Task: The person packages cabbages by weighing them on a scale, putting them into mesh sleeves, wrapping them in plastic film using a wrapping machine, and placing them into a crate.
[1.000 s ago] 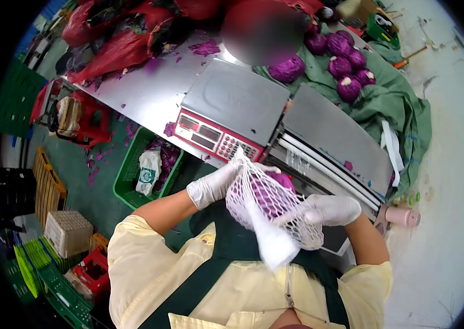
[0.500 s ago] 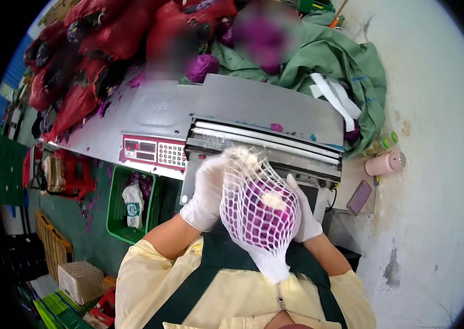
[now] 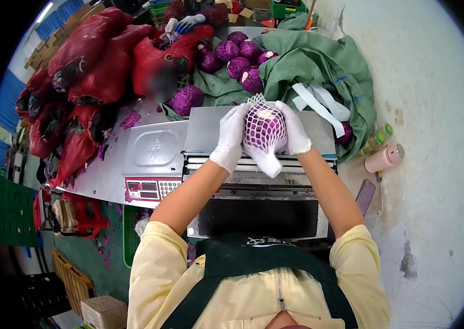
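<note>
Between my two white-gloved hands is a purple cabbage (image 3: 265, 124) in a white foam net sleeve. My left hand (image 3: 232, 136) grips its left side and my right hand (image 3: 295, 131) its right side. The pale cut stem faces up through the mesh, and the gathered tail of the net hangs toward me. The held cabbage is over the back metal plate (image 3: 201, 130) of a film-wrapping machine, near its white rollers (image 3: 199, 164). Closer to me lies the machine's black plate (image 3: 256, 217).
Loose purple cabbages (image 3: 227, 50) lie on a green cloth (image 3: 319, 60) with white strips (image 3: 322, 101). Full red mesh bags (image 3: 97, 66) crowd the left. A scale (image 3: 155, 145), pink bottle (image 3: 384, 158), phone (image 3: 365, 196) and green crate (image 3: 131, 236) are nearby. Another person's blue-white glove (image 3: 189, 24) shows behind.
Both hands have carried the netted cabbage forward, from in front of my chest to above the machine's back plate. My arms are now stretched out, and the black plate has come into view.
</note>
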Demonstrator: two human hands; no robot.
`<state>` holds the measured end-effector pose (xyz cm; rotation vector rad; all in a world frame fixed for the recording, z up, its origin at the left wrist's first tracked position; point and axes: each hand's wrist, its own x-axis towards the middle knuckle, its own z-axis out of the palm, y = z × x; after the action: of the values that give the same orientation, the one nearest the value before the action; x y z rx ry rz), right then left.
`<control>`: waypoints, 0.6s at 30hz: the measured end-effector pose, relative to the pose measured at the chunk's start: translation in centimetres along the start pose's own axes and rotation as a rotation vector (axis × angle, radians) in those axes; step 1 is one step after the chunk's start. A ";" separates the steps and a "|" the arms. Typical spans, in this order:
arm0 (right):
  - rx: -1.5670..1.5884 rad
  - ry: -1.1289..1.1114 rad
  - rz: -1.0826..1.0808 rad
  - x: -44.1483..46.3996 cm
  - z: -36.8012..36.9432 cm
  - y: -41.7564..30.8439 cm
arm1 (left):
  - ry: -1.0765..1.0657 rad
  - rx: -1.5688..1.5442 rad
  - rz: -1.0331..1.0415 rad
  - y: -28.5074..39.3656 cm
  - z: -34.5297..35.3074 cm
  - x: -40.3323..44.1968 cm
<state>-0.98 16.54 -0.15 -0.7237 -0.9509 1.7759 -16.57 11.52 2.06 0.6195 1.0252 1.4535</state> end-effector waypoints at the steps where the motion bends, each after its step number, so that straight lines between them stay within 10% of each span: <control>1: 0.014 0.027 0.107 1.5 -1.3 0.7 | 0.016 0.008 -0.022 -0.7 -0.1 1.3; 7: -0.566 0.174 -0.138 2.3 -5.0 1.0 | -0.166 0.267 -0.114 -3.2 -2.3 4.3; 9: 0.074 0.217 0.300 2.2 -6.1 2.4 | -0.253 0.362 -0.119 -3.6 -2.5 5.7; 13: -0.113 0.150 0.092 2.0 -8.7 2.2 | -0.197 0.575 -0.087 -1.7 -2.5 5.0; 18: -1.699 -0.124 -0.534 -5.3 -10.3 -6.8 | -0.445 1.525 0.721 3.3 -12.4 2.3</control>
<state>12.42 16.15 0.63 -1.1327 -2.4186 0.1976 -29.08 11.07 -1.37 2.4583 1.4922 0.7164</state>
